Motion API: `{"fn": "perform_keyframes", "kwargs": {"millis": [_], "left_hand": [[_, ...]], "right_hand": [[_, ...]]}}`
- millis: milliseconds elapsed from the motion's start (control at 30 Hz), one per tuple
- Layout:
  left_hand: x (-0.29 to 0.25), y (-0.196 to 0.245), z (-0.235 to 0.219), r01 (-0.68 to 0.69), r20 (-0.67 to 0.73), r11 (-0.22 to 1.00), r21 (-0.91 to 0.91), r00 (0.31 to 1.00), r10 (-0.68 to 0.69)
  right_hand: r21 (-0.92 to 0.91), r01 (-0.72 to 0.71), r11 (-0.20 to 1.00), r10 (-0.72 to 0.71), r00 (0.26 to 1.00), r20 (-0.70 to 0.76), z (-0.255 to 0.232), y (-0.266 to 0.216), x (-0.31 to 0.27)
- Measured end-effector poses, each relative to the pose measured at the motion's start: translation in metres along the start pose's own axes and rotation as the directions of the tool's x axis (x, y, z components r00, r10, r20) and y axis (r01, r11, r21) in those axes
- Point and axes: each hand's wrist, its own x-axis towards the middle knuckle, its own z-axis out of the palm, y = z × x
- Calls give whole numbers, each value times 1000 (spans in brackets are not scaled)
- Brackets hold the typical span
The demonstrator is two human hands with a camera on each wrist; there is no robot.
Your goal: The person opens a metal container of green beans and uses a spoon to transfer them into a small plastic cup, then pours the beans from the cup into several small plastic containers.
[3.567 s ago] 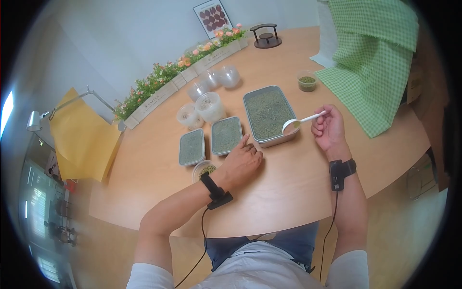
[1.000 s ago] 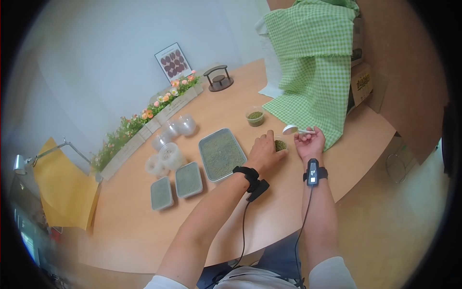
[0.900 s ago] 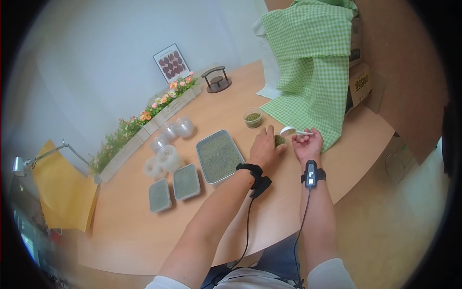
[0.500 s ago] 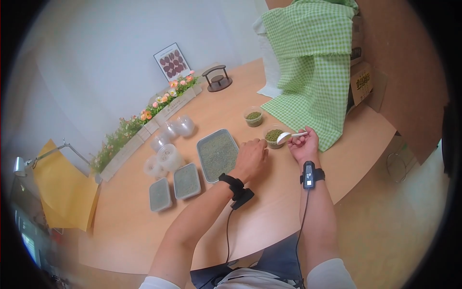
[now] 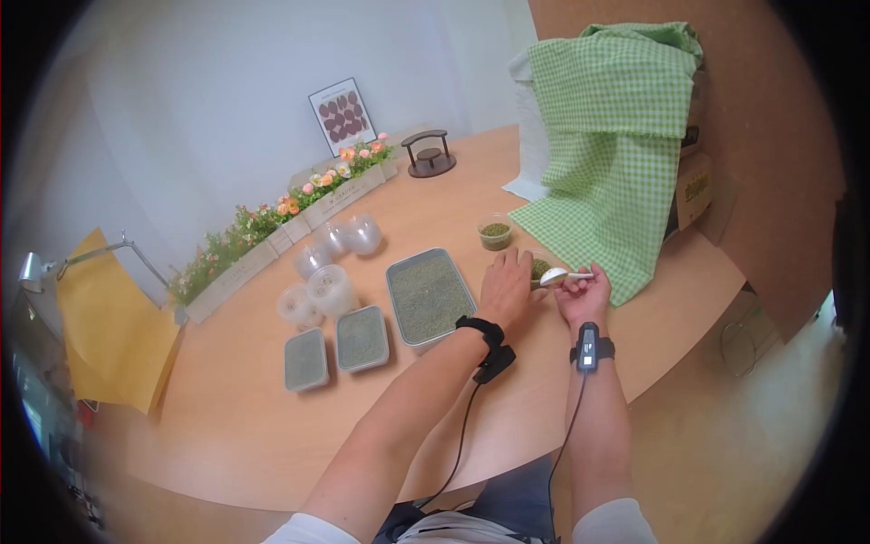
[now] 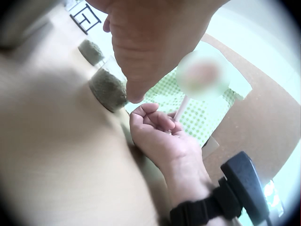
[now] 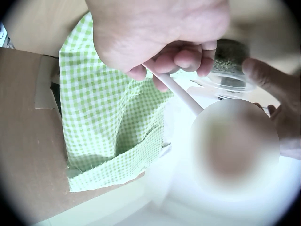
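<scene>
My left hand [image 5: 507, 290] lies at the left side of a clear plastic cup of green mung beans [image 5: 541, 269] and hides part of it. In the right wrist view the thumb [image 7: 268, 77] is right at the cup's rim, with the fingers spread apart from it. My right hand [image 5: 583, 297] pinches the handle of a white spoon [image 5: 554, 276] between thumb and fingers, palm up, the bowl level with the cup. Seen from the left wrist, the spoon handle [image 6: 181, 108] rises from my right fingers. A second cup of mung beans [image 5: 496, 232] stands just behind.
A large tray [image 5: 430, 295] and two smaller boxes [image 5: 362, 338] hold grey-green grains. Behind them stand stacked plastic cups [image 5: 331, 288] and clear round containers [image 5: 364, 234]. A green checked cloth [image 5: 607, 163] drapes at the right; a flower planter [image 5: 335, 195] lines the back.
The bean cup, earlier left of the tray beside the small boxes, now stands right of it. My left hand drew back from it half a second ago and is at it again.
</scene>
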Motion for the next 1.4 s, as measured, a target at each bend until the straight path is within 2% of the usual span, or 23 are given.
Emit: {"fn": "perform_keyframes", "kwargs": {"millis": [33, 100, 133, 167, 200, 300, 400, 433, 467, 600, 633, 700, 1033, 1133, 1233, 1333, 1400], "left_hand": [[4, 0, 13, 3, -9, 1000, -2, 1000, -3], [11, 4, 29, 38, -290, 983, 180, 957, 16], [17, 1, 35, 41, -296, 983, 177, 955, 14], [26, 0, 34, 129, -59, 988, 90, 990, -124], [33, -2, 33, 235, 194, 972, 27, 952, -235], [37, -9, 31, 176, 208, 984, 23, 962, -177], [37, -13, 13, 200, 252, 977, 80, 944, -213], [37, -17, 4, 198, 257, 977, 85, 943, -213], [36, -22, -6, 214, 303, 967, 139, 921, -247], [38, -61, -31, 239, 424, 934, 266, 841, -336], [39, -70, -35, 236, 426, 935, 265, 841, -333], [41, -86, -42, 316, 443, 906, 280, 795, -414], [69, -127, -31, 411, 450, 872, 266, 747, -489], [78, -147, -25, 398, 452, 877, 268, 752, -479], [82, -160, -22, 440, 464, 878, 187, 749, -474], [82, -166, -21, 422, 462, 898, 124, 776, -429], [81, -170, -18, 372, 426, 921, 114, 819, -383]], "right_hand": [[-2, 3, 1000, -3, 1000, -1, 0, -1, 1], [-22, -2, 1000, 1, 1000, -13, 0, -1, 4], [-36, -9, 999, 7, 999, -34, 0, -1, 5], [-14, -27, 1000, 26, 999, -23, 1, -1, 4], [-15, -26, 1000, 26, 999, -21, 3, -1, 3], [-26, -11, 1000, 10, 998, -61, 8, -1, 1], [-25, -7, 1000, 6, 998, -65, 7, 0, 2], [-25, -26, 999, 26, 999, -25, 4, -1, 5], [-26, -45, 999, 46, 999, 13, 1, -1, 7], [-89, -36, 995, 31, 998, -50, 10, 6, -3], [-108, -52, 993, 51, 999, -13, 9, 8, -2], [-145, -80, 986, 91, 993, 70, 4, 10, 3], [-268, -133, 954, 175, 975, 140, 5, 15, 5], [-280, -128, 952, 170, 976, 133, 4, 15, 8], [-273, -141, 952, 185, 972, 143, 4, 15, 9], [-279, -134, 951, 170, 979, 110, 7, 16, 7], [-287, -131, 949, 169, 979, 111, 7, 16, 7]]}}
